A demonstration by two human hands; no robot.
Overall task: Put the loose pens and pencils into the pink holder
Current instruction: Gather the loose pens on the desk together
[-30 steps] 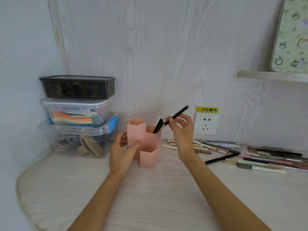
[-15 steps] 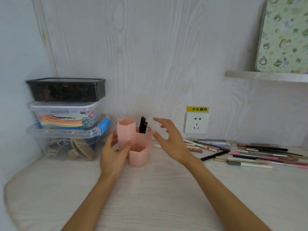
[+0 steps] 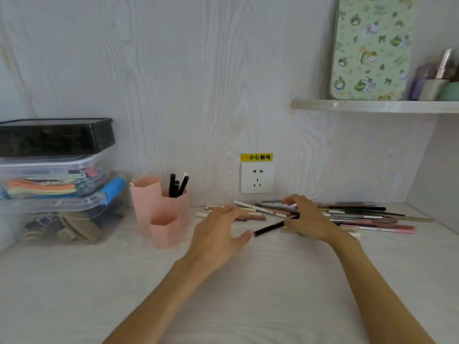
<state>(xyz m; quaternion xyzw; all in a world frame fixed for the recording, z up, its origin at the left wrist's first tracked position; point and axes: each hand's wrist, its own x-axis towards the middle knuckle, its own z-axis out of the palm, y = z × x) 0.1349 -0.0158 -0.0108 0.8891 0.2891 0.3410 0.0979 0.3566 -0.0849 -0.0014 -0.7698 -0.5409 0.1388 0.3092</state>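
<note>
The pink holder [image 3: 159,209], made of hexagonal cups, stands on the desk left of centre with several dark pens [image 3: 176,186] upright in its rear cup. Loose pens and pencils [image 3: 360,217] lie in a row along the wall from the middle to the right. My left hand [image 3: 218,234] hovers above the desk right of the holder, fingers relaxed and holding nothing. My right hand [image 3: 306,217] reaches down over the pile, and its fingers touch a black pen [image 3: 269,228] lying on the desk. I cannot tell whether they grip it.
Stacked plastic storage boxes [image 3: 57,180] stand at the left against the wall. A wall socket [image 3: 257,177] with a yellow warning label sits behind the pens. A shelf [image 3: 372,106] at upper right carries a patterned board and small containers.
My right hand dropped its black pen into the holder, then moved right onto the pile. My left hand left the holder and moved right. The view shifted rightward.
</note>
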